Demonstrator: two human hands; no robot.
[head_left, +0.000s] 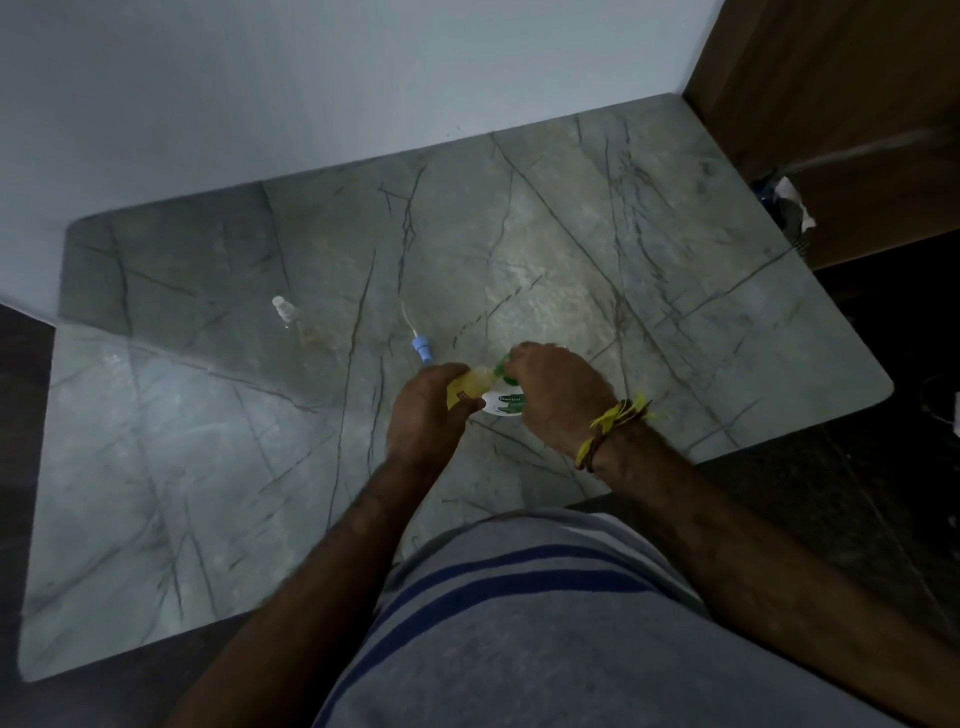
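Marble bench (208, 467), dim light: my left hand (423, 410) grips a yellow pouch (470, 387), right hand (556, 395) fingers (519, 358) clasp the green-topped bottle (503, 404).

yellow pouch (469, 385): small soft sachet, pale yellow, with a red-orange mark at its lower corner; gripped by the left hand (426, 410); tilted, its upper end touching the bottle's green top.
bottle (503, 404): round, with a white label printed in green and a green collar at the neck; gripped at the top by the right hand (556, 395), which hides much of it; just right of the pouch, over the near middle of the marble counter (208, 467); whether it rests there cannot be told.
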